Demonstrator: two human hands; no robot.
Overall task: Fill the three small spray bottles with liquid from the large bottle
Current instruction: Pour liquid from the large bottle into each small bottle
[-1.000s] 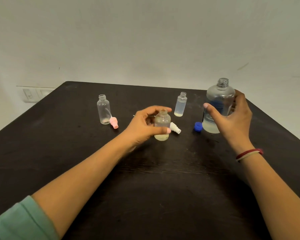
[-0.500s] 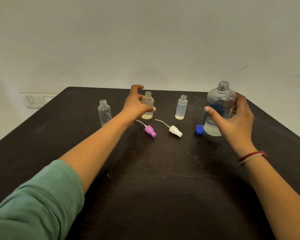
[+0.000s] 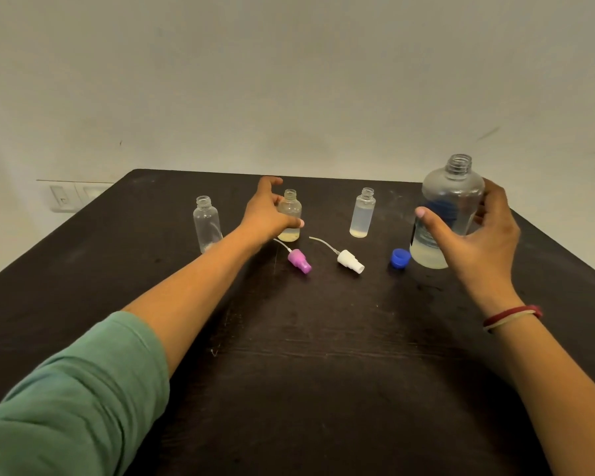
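Three small clear bottles stand uncapped in a row on the dark table [image 3: 323, 372]. The left small bottle [image 3: 207, 224] looks nearly empty. My left hand [image 3: 267, 214] is wrapped around the middle small bottle [image 3: 291, 216], which stands on the table with a little yellowish liquid at its bottom. The right small bottle [image 3: 362, 213] holds a cloudy liquid. My right hand [image 3: 478, 242] grips the large clear bottle [image 3: 443, 207], upright and uncapped, with liquid low inside.
A pink spray head [image 3: 299, 262] and a white spray head [image 3: 349, 260] lie on the table in front of the small bottles. A blue cap [image 3: 400, 258] sits beside the large bottle. A wall switch plate [image 3: 73, 195] is at far left.
My left hand carried the middle small bottle from near the table's centre back into the row and set it down. The large bottle stayed in my right hand, barely moving.
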